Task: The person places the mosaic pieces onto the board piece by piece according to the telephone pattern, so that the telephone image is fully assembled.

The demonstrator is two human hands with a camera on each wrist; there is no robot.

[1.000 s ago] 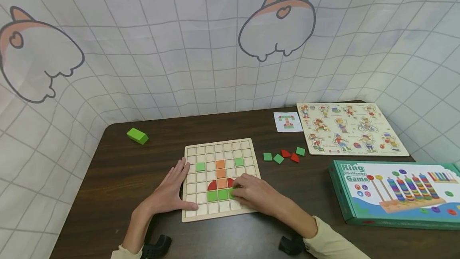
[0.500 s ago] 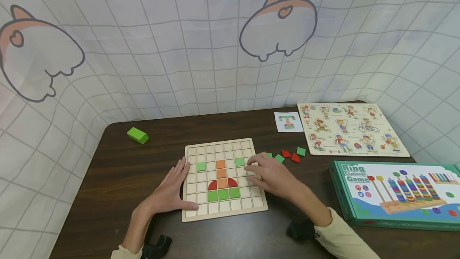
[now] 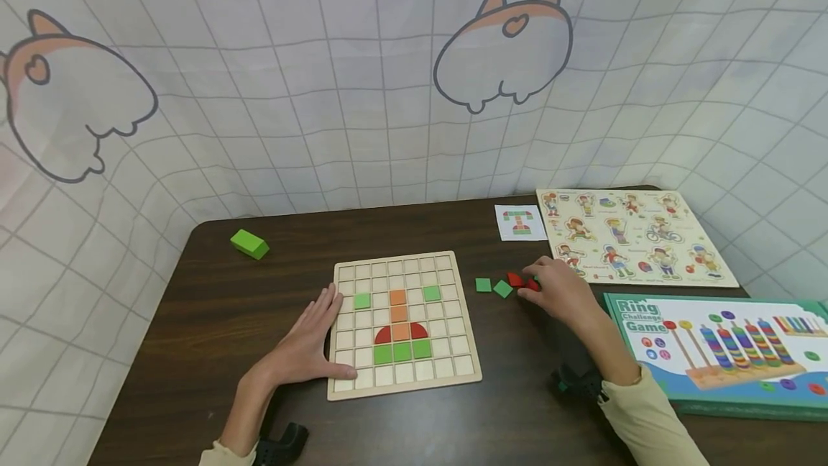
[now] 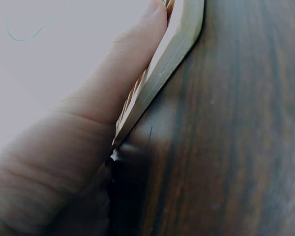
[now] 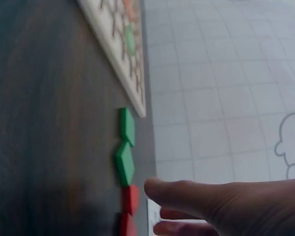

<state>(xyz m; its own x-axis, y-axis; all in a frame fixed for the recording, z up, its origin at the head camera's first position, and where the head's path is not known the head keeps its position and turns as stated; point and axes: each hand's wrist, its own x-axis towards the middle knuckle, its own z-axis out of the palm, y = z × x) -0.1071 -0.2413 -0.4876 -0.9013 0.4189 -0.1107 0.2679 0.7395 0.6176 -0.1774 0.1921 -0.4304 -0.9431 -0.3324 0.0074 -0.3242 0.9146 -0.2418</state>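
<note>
Our right hand (image 3: 561, 292), fingertips parted, framed a red piece (image 3: 532, 284) right of centre; our spread left hand (image 3: 309, 345) lay farther off.

A green block (image 3: 249, 244) lies near the far left corner of the dark table (image 3: 187, 322). At right, a puzzle (image 3: 637, 236) — printed with small figures — lies just beyond a game box (image 3: 724, 358); a grid-patterned curtain (image 3: 336, 106) hangs behind.

Title (image 3: 642, 316) "Ring Challenge Game" is showing on the box (image 3: 724, 362), tiny print (image 3: 585, 274) is appearing on the picture board (image 3: 640, 244), unreadable
</note>
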